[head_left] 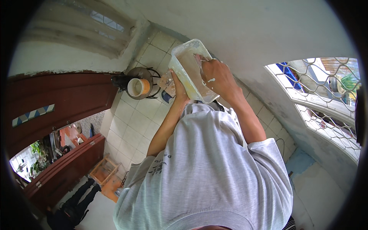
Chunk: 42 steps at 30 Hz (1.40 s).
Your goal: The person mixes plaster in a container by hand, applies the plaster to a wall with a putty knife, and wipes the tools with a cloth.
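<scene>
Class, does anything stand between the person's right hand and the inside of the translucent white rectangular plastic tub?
Nothing visible does: the tub has no lid on, and the right hand reaches over its right-hand side.

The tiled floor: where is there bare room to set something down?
Bare tiles lie between the stool, left forearm and red door. Crowded: the stool's seat, bearing a bucket, and the container, where the right hand reaches in.

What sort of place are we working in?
Probably a room or entryway in a house: there's a tiled floor, a dark red door and a window with a wavy white grille.
</scene>
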Tool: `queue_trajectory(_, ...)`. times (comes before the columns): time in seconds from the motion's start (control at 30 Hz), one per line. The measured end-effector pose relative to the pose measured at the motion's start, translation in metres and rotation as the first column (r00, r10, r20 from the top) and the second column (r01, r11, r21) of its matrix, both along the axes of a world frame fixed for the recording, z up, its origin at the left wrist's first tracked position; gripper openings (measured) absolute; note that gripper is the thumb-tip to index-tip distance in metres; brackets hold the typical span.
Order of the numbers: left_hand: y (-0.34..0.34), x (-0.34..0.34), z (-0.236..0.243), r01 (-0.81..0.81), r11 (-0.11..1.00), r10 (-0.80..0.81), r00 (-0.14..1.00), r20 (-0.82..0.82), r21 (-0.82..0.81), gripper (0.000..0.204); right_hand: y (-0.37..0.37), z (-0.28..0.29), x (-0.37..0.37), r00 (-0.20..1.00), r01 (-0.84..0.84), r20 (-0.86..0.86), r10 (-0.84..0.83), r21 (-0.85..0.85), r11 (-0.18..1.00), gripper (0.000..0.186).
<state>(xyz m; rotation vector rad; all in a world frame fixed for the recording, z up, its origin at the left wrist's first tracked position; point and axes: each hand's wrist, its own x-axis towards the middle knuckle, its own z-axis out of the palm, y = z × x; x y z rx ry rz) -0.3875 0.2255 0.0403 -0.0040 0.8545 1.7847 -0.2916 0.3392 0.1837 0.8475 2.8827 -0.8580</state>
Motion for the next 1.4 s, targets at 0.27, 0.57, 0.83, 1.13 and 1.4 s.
queue_trajectory(0.27, 0.000, 0.002, -0.006, 0.027, 0.996, -0.031, 0.998, -0.047, -0.080, 0.090, -0.007, -0.038, -0.009, 0.993, -0.054, -0.098, 0.063, 0.087, 0.995, 0.013)
queue_trajectory(0.57, 0.000, 0.005, -0.006, 0.022, 1.000, -0.021, 0.999, -0.041, 0.013, 0.087, -0.013, -0.034, -0.008, 0.986, 0.067, -0.163, -0.041, 0.157, 0.985, 0.017)
queue_trajectory(0.83, -0.006, 0.002, -0.005, -0.023, 0.999, 0.023, 1.000, -0.004, 0.029, 0.086, -0.014, -0.024, 0.002, 0.999, -0.031, -0.021, 0.032, 0.051, 0.998, 0.017)
queue_trajectory(1.13, -0.007, -0.003, -0.015, -0.003, 0.999, 0.005, 0.999, -0.052, 0.052, 0.085, -0.019, -0.035, -0.001, 0.998, 0.020, -0.060, -0.018, 0.030, 0.999, 0.027)
queue_trajectory(1.4, -0.006, -0.003, -0.009, 0.010, 0.999, -0.008, 0.999, -0.046, 0.033, 0.087, -0.024, -0.036, -0.003, 0.990, -0.044, -0.130, 0.047, 0.030, 0.999, 0.014)
